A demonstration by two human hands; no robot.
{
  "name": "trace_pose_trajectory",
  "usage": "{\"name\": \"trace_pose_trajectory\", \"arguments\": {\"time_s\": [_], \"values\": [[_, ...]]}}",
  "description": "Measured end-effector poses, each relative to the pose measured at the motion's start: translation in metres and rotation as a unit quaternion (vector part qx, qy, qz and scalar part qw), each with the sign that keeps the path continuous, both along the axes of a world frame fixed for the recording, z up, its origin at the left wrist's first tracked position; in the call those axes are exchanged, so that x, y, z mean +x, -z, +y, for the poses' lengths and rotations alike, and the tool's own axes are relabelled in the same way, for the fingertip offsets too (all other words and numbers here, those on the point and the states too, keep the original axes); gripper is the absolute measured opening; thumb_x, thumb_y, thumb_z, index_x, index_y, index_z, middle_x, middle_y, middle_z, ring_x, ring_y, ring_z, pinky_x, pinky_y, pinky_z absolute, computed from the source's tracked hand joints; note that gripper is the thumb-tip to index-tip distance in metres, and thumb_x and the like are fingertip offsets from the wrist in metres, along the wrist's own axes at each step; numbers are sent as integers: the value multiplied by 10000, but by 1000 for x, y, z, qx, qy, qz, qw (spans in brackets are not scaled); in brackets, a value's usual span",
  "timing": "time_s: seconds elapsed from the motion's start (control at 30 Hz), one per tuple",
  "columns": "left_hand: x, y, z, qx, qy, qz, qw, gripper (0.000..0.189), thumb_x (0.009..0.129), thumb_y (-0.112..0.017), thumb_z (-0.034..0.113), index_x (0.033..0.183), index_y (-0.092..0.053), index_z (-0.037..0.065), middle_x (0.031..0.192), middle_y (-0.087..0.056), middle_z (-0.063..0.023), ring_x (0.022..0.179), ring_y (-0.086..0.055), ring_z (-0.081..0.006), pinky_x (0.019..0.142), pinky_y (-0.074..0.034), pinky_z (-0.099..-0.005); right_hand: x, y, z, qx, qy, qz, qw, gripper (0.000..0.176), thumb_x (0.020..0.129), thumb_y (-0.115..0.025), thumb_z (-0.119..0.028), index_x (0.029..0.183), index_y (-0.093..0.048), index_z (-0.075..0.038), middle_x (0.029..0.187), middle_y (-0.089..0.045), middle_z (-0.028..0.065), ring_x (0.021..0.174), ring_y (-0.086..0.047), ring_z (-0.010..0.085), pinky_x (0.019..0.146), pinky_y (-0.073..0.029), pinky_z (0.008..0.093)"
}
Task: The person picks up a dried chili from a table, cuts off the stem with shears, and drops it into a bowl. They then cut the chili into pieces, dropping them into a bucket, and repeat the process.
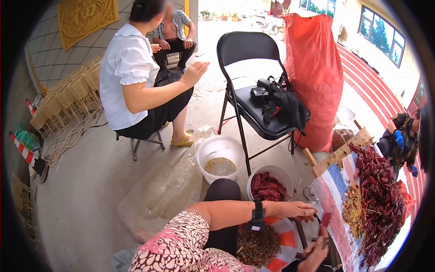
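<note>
My left hand (295, 210) reaches to the right with its fingers stretched out, its tips close to a dark red dried chili pepper (325, 219). Lower down, my right hand (315, 255) has its fingers bent around the lower end of that pepper; blur hides the exact grip. Below my left forearm, an orange-and-white container (288, 239) holds brown dried stems and scraps (259, 247). Just beyond the forearm stands a white bucket (250, 187) with dark red dried peppers (270, 187) in it.
A second white bucket (202, 152) has yellowish bits inside. At right, dried peppers (380, 204) and yellow scraps (353, 211) lie on a striped sheet (328, 188). A black folding chair (249, 47) and tall red sack (312, 81) stand ahead. Other people sit nearby, one in white (122, 104).
</note>
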State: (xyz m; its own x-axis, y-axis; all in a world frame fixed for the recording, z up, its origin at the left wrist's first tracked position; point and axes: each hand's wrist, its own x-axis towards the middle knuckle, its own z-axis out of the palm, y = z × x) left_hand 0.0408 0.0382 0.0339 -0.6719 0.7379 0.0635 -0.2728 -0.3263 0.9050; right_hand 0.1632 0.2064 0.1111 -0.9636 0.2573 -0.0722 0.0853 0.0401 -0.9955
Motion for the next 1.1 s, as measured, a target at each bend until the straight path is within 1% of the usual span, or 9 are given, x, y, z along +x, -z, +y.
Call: {"name": "trace_pose_trajectory", "arguments": {"time_s": [0.1,0.13,0.27,0.43,0.53,0.73,0.9,1.0,1.1], "values": [[4,-1,-1,105,11,-58,993,514,975,-498,395,1333,-420,35,1094,-608,-80,1001,-574,-156,872,-466,-299,0,59,-20,-96,-43,11,994,357,972,-518,-184,1303,-516,-49,974,-657,80,453,-467,98,390,-374,246],[4,2,0,133,24,-74,988,507,975,-499,393,1324,-423,32,1081,-608,-87,990,-577,-159,868,-469,-297,-3,77,-25,-113,-41,25,992,361,966,-534,-188,1299,-519,-52,789,-625,40,402,-364,27,324,-239,195],[8,-2,-11,127,-21,-98,987,315,990,-476,322,1130,-487,40,952,-604,-71,845,-591,-154,733,-507,-288,-5,65,-62,-125,-20,-5,992,336,968,-535,-207,1264,-540,-49,564,-474,-26,384,-349,39,329,-241,209],[7,-11,-24,-1,-106,8,994,185,982,-464,229,972,-469,45,761,-550,-39,642,-546,-147,576,-490,-288,-19,66,-51,-99,53,49,992,268,969,-537,-199,1184,-544,-39,568,-463,-35,373,-326,27,336,-224,196],[4,4,-19,-114,-10,91,989,167,973,-471,206,993,-459,41,748,-521,-26,622,-512,-124,544,-454,-282,-32,55,-49,-103,38,93,990,235,965,-546,-182,1145,-561,-32,585,-483,-31,364,-289,13,326,-198,192],[14,6,-13,-114,5,216,970,330,942,-527,222,1162,-435,-6,994,-564,-77,894,-507,-144,775,-446,-302,-38,68,-40,-33,17,167,985,293,928,-594,-87,1192,-533,27,1066,-579,84,981,-573,143,849,-469,261],[20,-11,-17,-118,36,139,983,441,866,-533,193,1224,-404,-28,976,-517,-52,837,-503,-127,731,-448,-266,-33,65,-33,-85,8,102,991,248,908,-605,-91,1129,-584,19,1038,-614,58,937,-572,131,835,-455,256],[15,-16,-16,-109,25,199,974,455,871,-512,169,1258,-413,-48,1226,-518,-129,1154,-468,-163,1003,-367,-309,-29,38,-32,-13,22,-25,999,228,897,-637,-159,1063,-613,-3,930,-598,7,821,-518,70,724,-432,219],[3,0,-7,-85,15,210,974,463,910,-464,160,1320,-403,-44,1296,-491,-117,1233,-428,-182,1069,-301,-317,-37,40,-36,-23,44,81,995,183,886,-658,-121,1041,-633,-27,850,-582,-60,626,-420,2,502,-298,171]]}}
